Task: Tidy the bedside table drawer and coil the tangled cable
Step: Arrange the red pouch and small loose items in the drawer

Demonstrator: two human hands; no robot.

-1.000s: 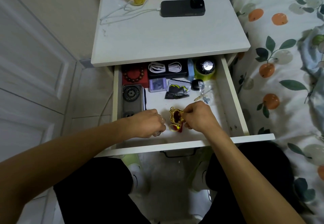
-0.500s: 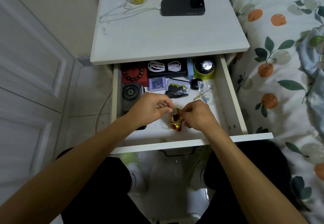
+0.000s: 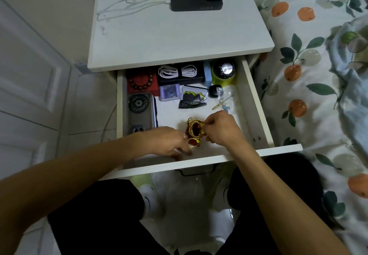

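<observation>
Room: bedroom corner; white bench (image 3: 179, 41) stands between a panelled door (image 3: 29, 95) on the left and a bed (image 3: 318, 95) with an orange-print cover on the right.
Bench top: dark phone (image 3: 196, 0) near the back edge, white charging cable (image 3: 127, 5) plugged into its left end and lying loose toward the back left corner.
Drawer (image 3: 256, 103): pulled out toward the person, front rail at the knees.
Drawer, back edge: bead bracelet (image 3: 141, 82) at the back left corner; coiled white cable (image 3: 177, 71) on a dark case at the middle; green round lamp (image 3: 224, 72) at the back right corner.
Drawer, left edge: phone case (image 3: 140, 111) lying flat.
Drawer, middle: purple box (image 3: 170, 92), black and yellow packet (image 3: 192, 99).
Pouch (image 3: 195, 132): red with gold trim, mouth open, near the front edge.
Right hand (image 3: 221, 129): fingers curled, pinching the pouch's gold rim on its right side.
Left hand (image 3: 169, 141): blurred, low by the front rail, just left of the pouch; cannot tell whether it holds anything.
</observation>
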